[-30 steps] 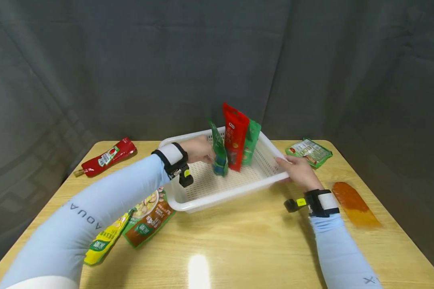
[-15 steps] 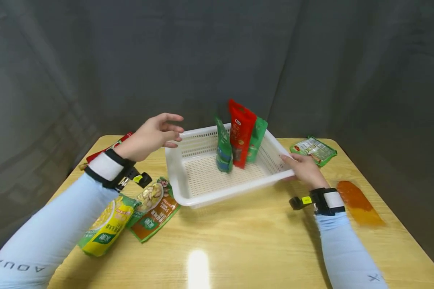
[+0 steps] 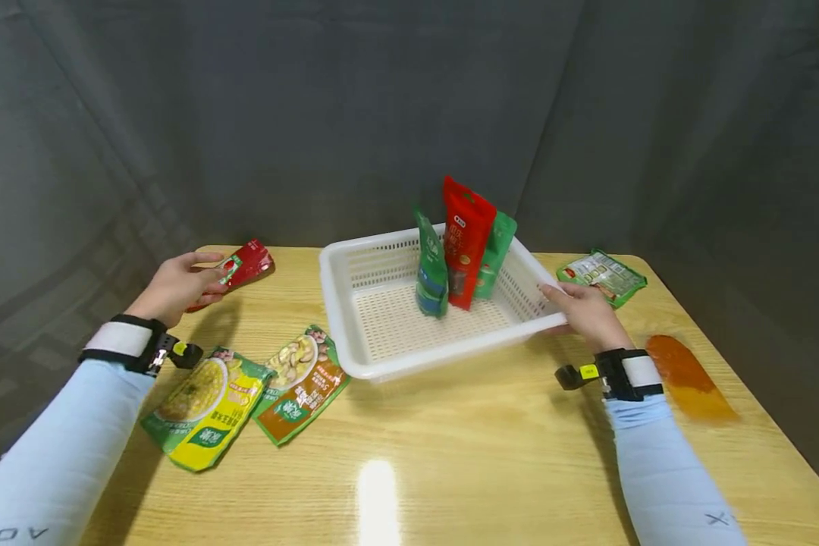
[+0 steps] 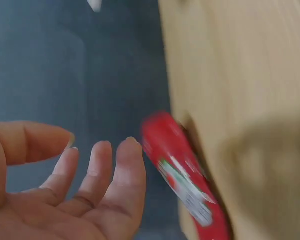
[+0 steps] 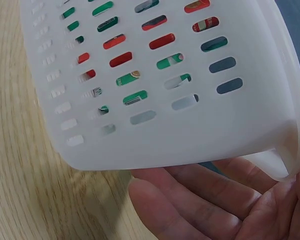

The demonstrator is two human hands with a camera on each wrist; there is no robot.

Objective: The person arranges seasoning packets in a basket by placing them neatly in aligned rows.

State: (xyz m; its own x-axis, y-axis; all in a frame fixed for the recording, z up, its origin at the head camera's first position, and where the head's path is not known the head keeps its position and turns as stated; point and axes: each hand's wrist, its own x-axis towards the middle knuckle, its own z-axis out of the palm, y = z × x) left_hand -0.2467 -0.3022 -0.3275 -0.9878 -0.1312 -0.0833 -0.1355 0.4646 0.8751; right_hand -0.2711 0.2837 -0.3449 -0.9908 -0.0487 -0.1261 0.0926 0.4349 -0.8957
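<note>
My right hand [image 3: 589, 312] grips the right front corner of a white plastic basket [image 3: 444, 345]; in the right wrist view its fingers lie under the basket's edge. Three pouches stand in the basket: a dark green one [image 3: 432, 269], a tall red one [image 3: 467, 243] and a lighter green one [image 3: 497, 254] behind it. My left hand [image 3: 180, 286] is over the red ketchup pouch [image 3: 249, 264] at the table's back left. Its fingers are spread and relaxed with nothing between them, and in the left wrist view the ketchup pouch [image 4: 182, 175] lies beside the fingertips.
On the wooden table [image 3: 464, 455], a yellow-green soup packet [image 3: 211, 406] and a brown-green packet [image 3: 303, 383] lie at the left. A green packet [image 3: 602, 277] lies at the back right, with an orange-brown pouch [image 3: 689, 375] nearer. A dark curtain [image 3: 382, 114] hangs behind.
My left hand has let go of the dark green pouch inside the basket and moved left to the ketchup pouch. My right hand keeps its grip on the basket.
</note>
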